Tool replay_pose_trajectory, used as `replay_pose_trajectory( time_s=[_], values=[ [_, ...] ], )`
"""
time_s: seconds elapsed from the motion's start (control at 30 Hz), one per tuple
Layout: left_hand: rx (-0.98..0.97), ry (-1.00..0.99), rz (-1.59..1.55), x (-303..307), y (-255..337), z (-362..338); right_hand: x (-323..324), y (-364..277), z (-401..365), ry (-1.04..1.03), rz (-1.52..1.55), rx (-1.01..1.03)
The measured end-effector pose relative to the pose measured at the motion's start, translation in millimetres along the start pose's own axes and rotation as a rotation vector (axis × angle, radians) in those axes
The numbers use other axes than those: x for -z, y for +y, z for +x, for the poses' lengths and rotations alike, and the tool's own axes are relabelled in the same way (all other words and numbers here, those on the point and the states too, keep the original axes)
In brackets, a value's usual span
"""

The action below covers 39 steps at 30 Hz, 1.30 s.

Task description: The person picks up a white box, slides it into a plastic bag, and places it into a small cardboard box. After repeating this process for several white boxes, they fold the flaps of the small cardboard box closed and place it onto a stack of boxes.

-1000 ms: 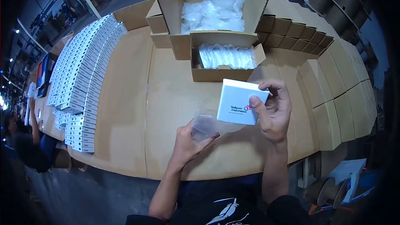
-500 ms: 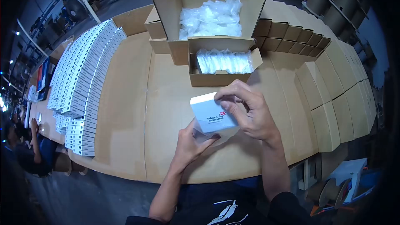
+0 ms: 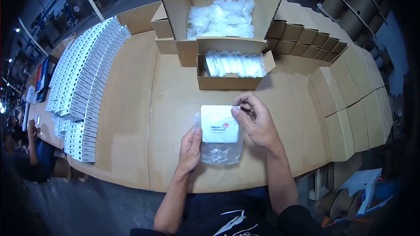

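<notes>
A small white box [image 3: 214, 118] with "Telkom Indonesia" print is partly inside a clear plastic bag [image 3: 221, 154]. Its printed face is turned up toward me, over the cardboard-covered table. My left hand [image 3: 191, 148] grips the bag and box at their left edge, thumb on top. At the box's upper right corner, my right hand [image 3: 256, 124] pinches with thumb and fingers. The lower part of the bag hangs flat and wrinkled below the box. Just beyond my hands stands an open brown carton [image 3: 232, 84] holding a row of plastic-wrapped packs [image 3: 236, 64].
Behind the small carton, a larger open carton [image 3: 175, 8] holds a heap of clear plastic bags [image 3: 223, 17]. Stacked white boxes [image 3: 83, 83] line the left side. Brown cartons [image 3: 350, 109] are stacked along the right. A co-worker's arm [image 3: 33, 140] shows at far left.
The box has gone further down into the bag and turned flatter toward me. My left hand has shifted up to its left side; my right hand stays at the upper right corner.
</notes>
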State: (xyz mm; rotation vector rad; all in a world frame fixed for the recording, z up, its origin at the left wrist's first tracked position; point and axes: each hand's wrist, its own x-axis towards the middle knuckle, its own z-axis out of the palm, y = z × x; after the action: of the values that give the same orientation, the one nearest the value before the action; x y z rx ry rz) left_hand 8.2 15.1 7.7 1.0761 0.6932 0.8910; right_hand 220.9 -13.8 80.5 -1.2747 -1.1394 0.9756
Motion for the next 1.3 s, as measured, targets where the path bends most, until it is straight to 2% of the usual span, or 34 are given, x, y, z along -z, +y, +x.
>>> replay_pose_trajectory(
  time_s=[0.07,0.13,0.2,0.33,0.37,0.47,0.6,0.63,0.73,0.83,0.97,1.07,1.1,1.2,1.23,1.3],
  values=[
    [0.002,0.044,-0.091,-5.2,-3.2,2.1,-0.8,9.3,-9.3,0.002,0.265,-0.010],
    [0.052,0.074,-0.216,-12.0,-4.2,1.0,1.9,20.4,-33.9,0.020,0.359,-0.145],
    [0.058,0.092,-0.139,-12.9,-15.0,-1.9,-5.3,27.0,-51.4,0.094,0.461,-0.201],
    [0.098,0.082,-0.062,-11.5,-25.9,0.4,4.0,36.5,-53.7,0.218,0.483,-0.170],
    [0.107,0.090,-0.078,-12.8,-25.8,1.6,6.2,40.7,-51.6,0.244,0.626,-0.175],
    [0.015,0.059,-0.009,-15.9,-15.8,8.5,4.5,58.5,-49.4,0.213,0.686,-0.186],
    [-0.002,0.144,-0.013,-31.4,-5.1,18.2,-8.7,62.4,-51.9,0.265,0.817,-0.237],
    [-0.002,0.166,-0.018,-31.8,-6.6,15.1,-9.6,66.1,-51.7,0.314,0.815,-0.223],
    [-0.061,0.091,0.060,-26.5,-6.9,16.6,-4.0,70.9,-51.6,0.288,0.759,-0.163],
    [-0.124,0.074,0.258,-27.0,3.5,19.6,-2.0,64.7,-46.2,0.314,0.721,-0.062],
    [-0.073,-0.032,0.255,-25.0,17.9,19.5,1.8,62.1,-43.4,0.275,0.585,0.037],
    [0.010,0.081,-0.005,-27.2,13.4,23.1,5.0,58.6,-38.6,0.266,0.548,-0.005],
    [0.036,0.096,0.010,-26.5,12.9,24.9,6.0,55.1,-34.8,0.270,0.541,-0.033],
    [0.047,0.012,-0.229,-34.2,26.4,27.2,0.0,29.7,-29.2,0.171,0.535,-0.024],
    [0.055,-0.006,-0.233,-30.5,27.9,28.3,0.6,35.8,-28.5,0.142,0.390,0.004],
    [-0.002,-0.024,-0.095,-28.6,29.3,27.0,-1.5,43.4,-31.3,0.151,0.347,-0.039]
  ],
)
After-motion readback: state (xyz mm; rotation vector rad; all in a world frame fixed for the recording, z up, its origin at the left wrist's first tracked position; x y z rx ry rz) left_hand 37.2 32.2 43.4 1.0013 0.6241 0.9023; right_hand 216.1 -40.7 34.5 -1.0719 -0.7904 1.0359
